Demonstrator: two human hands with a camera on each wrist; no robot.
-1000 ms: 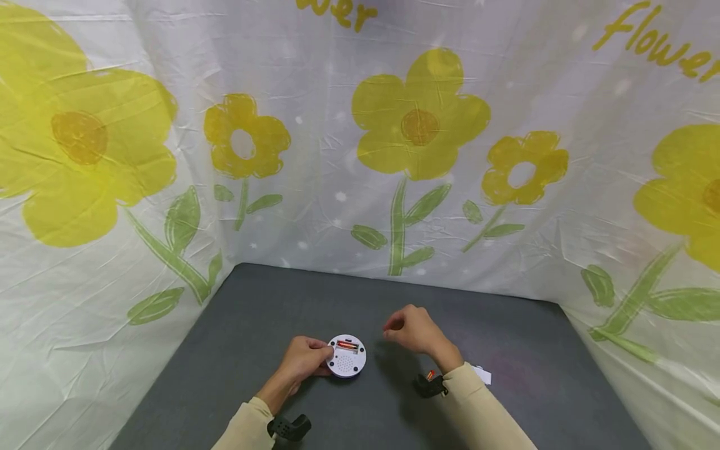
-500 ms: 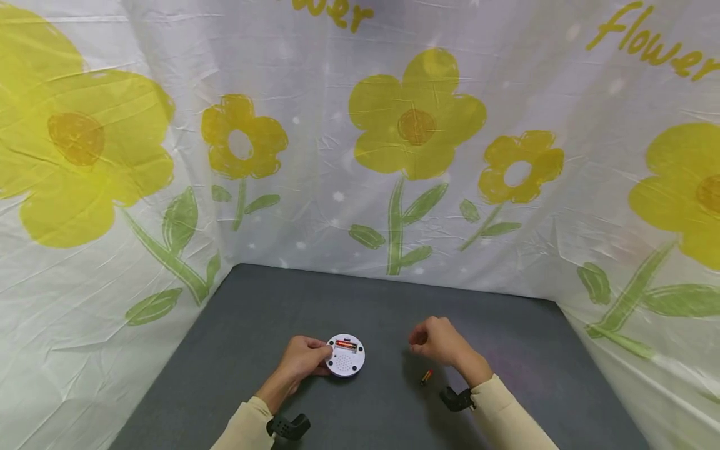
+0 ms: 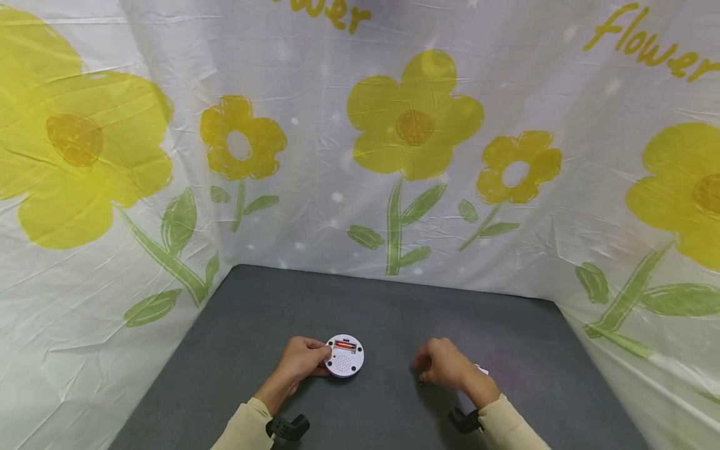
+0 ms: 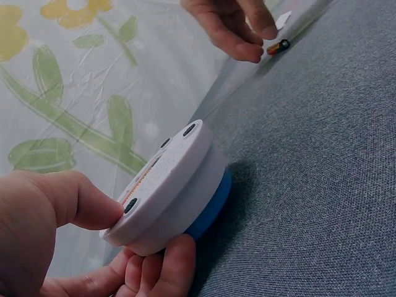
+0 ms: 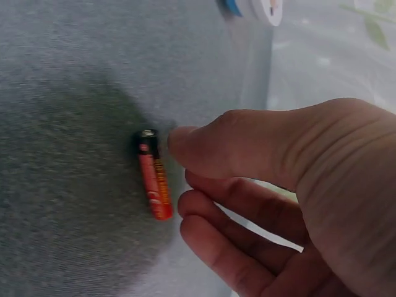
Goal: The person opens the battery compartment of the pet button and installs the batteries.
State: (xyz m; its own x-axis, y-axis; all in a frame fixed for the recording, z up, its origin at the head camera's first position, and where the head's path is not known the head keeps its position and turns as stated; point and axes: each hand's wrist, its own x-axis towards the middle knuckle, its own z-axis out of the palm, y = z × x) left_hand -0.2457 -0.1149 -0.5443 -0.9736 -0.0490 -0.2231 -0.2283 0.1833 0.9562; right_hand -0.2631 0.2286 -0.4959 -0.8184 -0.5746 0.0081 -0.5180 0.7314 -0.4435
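Observation:
A round white device [image 3: 345, 357] with a blue underside [image 4: 213, 207] lies back-up on the grey table, tilted up at one edge. Its open compartment shows a red battery [image 3: 345, 344]. My left hand [image 3: 322, 360] grips the device's left rim, thumb [image 4: 80, 198] on top and fingers underneath. A loose orange-red battery [image 5: 154, 182] lies on the table to the right. My right hand [image 5: 185, 173] hovers over it with loosely curled fingers, thumb tip right beside it, not gripping it. In the head view this hand [image 3: 430, 369] hides the battery.
A small white flat piece [image 3: 482, 370] lies just right of the right hand. The grey felt table surface [image 3: 365, 300] is walled on three sides by a white sheet with yellow flowers [image 3: 413, 119].
My right hand has moved from beside the device rightward and down to the loose battery on the table. The left hand and device have stayed still.

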